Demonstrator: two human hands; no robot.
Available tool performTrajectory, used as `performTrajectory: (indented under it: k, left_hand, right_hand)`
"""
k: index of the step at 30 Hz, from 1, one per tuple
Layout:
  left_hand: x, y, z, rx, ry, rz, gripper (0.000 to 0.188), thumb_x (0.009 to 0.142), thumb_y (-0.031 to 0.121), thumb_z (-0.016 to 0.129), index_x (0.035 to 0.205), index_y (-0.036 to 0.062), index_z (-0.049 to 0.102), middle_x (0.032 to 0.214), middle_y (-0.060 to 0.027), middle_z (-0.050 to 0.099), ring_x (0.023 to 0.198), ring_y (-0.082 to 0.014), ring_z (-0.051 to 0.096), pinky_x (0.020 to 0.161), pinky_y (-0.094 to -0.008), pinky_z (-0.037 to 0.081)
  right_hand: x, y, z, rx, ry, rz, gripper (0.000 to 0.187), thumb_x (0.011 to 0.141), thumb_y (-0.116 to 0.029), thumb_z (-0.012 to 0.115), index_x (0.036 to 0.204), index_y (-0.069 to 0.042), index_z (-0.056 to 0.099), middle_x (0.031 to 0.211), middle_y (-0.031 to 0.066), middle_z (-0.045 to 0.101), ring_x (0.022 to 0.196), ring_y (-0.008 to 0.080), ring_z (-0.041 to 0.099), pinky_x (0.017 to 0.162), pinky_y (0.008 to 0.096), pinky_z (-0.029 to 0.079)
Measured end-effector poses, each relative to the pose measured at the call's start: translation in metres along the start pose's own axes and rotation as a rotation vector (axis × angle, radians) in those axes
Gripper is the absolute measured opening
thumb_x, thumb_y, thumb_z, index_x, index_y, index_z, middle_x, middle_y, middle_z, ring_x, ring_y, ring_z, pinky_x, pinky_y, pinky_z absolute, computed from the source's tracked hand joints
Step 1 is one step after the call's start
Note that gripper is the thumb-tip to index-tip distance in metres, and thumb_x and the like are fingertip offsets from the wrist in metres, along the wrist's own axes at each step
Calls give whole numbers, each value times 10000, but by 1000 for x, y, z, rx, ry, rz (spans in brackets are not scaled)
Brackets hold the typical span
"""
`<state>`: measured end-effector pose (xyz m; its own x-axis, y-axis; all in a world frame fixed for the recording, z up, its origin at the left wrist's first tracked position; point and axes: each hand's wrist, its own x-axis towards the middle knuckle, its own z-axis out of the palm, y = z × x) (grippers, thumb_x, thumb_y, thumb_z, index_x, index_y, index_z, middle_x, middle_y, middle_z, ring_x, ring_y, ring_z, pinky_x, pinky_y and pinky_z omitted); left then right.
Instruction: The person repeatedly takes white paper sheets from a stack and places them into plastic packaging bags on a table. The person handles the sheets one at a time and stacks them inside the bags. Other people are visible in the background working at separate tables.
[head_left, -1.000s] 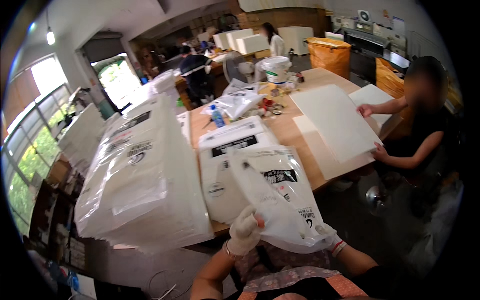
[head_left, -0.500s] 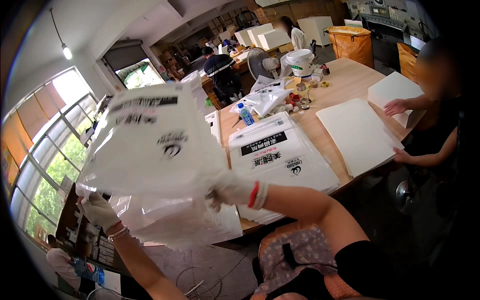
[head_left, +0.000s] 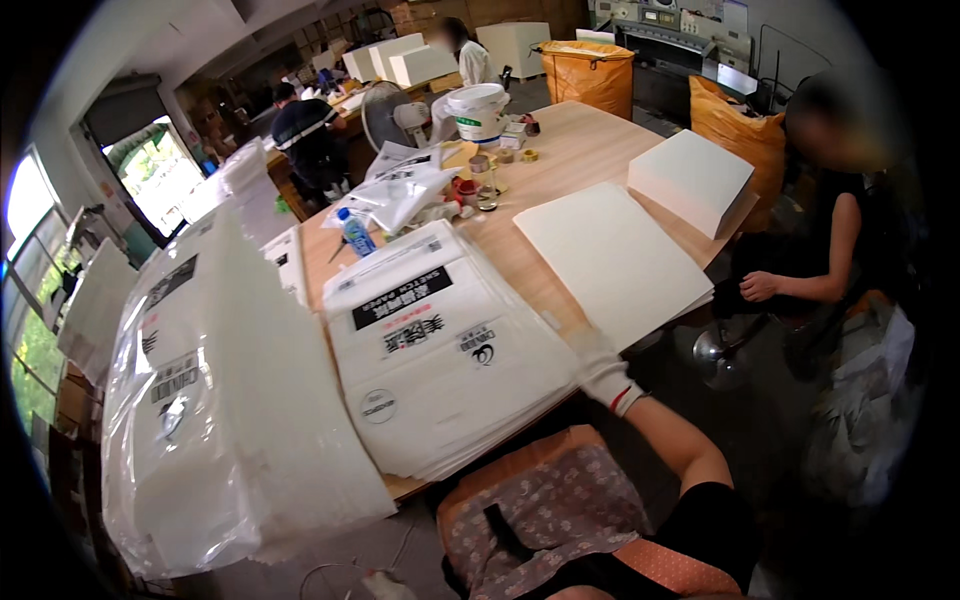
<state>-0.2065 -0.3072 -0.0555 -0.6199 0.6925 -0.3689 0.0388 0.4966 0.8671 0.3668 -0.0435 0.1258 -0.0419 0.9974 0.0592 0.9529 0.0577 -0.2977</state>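
Note:
My right hand (head_left: 603,372), in a whitish knit glove with a red-edged cuff, reaches to the table's front edge. It is between a stack of printed white plastic bags (head_left: 440,350) and a stack of blank white paper sheets (head_left: 610,265). Motion smears its fingers, so I cannot make out whether it grips anything. Low at the bottom edge, part of my gloved left hand (head_left: 387,584) shows, blurred and apart from the stacks. A large pile of clear-and-white printed bags (head_left: 200,400) lies at the left, drooping over the table's front edge.
On the wooden table (head_left: 560,135) are a blue-labelled bottle (head_left: 355,232), crumpled plastic bags (head_left: 395,190), tape rolls (head_left: 507,156), a glass jar (head_left: 484,185) and a white bucket (head_left: 476,112). A co-worker (head_left: 830,230) sits at the right, near a white paper block (head_left: 692,180) and orange sacks (head_left: 588,85).
The printed bag lifted by both hands now lies on the left pile. My right hand has moved right to the paper sheets, my left down. The view has turned right; the co-worker's hands left the sheets.

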Motion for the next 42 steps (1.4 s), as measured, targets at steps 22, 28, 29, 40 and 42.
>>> performTrajectory:
  k: [22,28,29,40,42]
  left_hand:
    - [-141,273,462,-376,-1443,-362,383,873,92,455,1245,3,439,1151,-111,539,1028,-239,547,916,-369,468]
    - [-142,337,388,36,-1430,-5,469,770,66,539,1223,-11,446,1128,-143,524,1044,-231,521,909,-363,453]
    - [-134,337,377,179,-1503,71,500,774,82,551,1248,-18,429,1158,-162,518,1074,-250,512,933,-383,435]
    - [-218,224,359,790,-1306,1095,697,805,398,548,1399,100,340,1398,-225,349,1354,-307,240,1114,-399,142]
    - [-174,285,340,1030,-1266,780,615,805,391,553,1362,176,402,1340,-251,422,1290,-310,377,1064,-400,276]
  right_hand:
    - [-60,43,-52,-150,432,-327,157,809,-246,538,841,-132,642,793,112,631,779,295,615,693,444,488]
    - [-143,145,-15,1204,219,239,248,886,-257,541,1013,-54,603,885,88,598,734,182,584,675,326,534]
    - [-162,192,19,1384,186,590,277,895,-290,531,1023,-53,598,865,78,592,682,165,573,632,312,536]
    - [-147,44,96,1285,419,595,266,810,-74,591,1049,44,602,924,94,646,796,170,610,685,265,503]
    - [-143,52,88,1317,494,521,253,793,-37,559,1029,41,609,918,92,647,770,162,613,665,273,507]
